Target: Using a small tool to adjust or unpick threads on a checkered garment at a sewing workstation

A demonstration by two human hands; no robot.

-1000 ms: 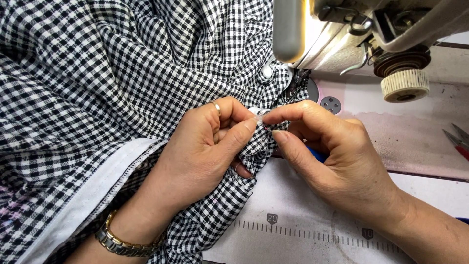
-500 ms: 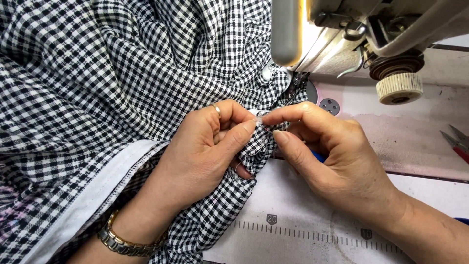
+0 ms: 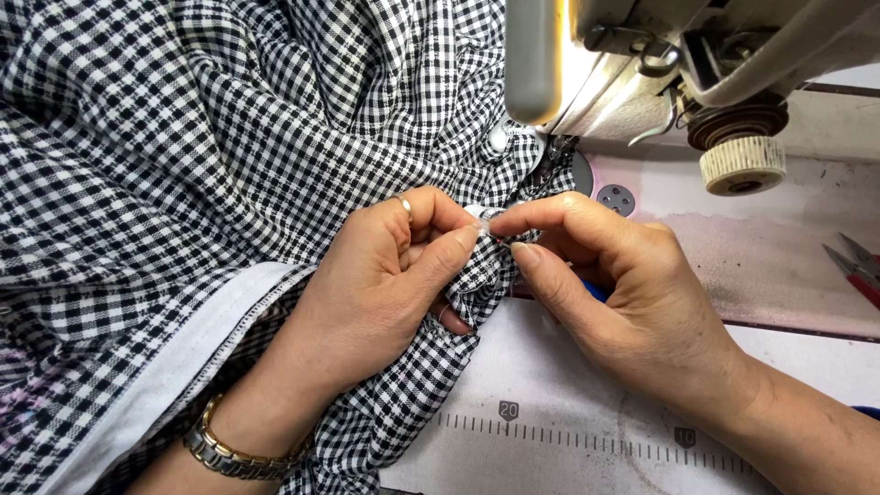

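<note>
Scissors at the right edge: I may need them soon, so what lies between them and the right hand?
In the head view, only bare, stained table top lies between the scissors and the right hand, which pinches the checked fabric.

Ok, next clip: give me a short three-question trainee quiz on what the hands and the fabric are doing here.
1. True or false: both hands pinch the same bunched fold of the checked fabric.
2. Which wrist carries the metal watch band: A left, B right?
3. What stands behind the hands, at the top right?

Key:
1. True: the left hand and the right hand meet fingertip to fingertip on the fold.
2. A.
3. A sewing machine, with a ribbed knob on its side.
</note>
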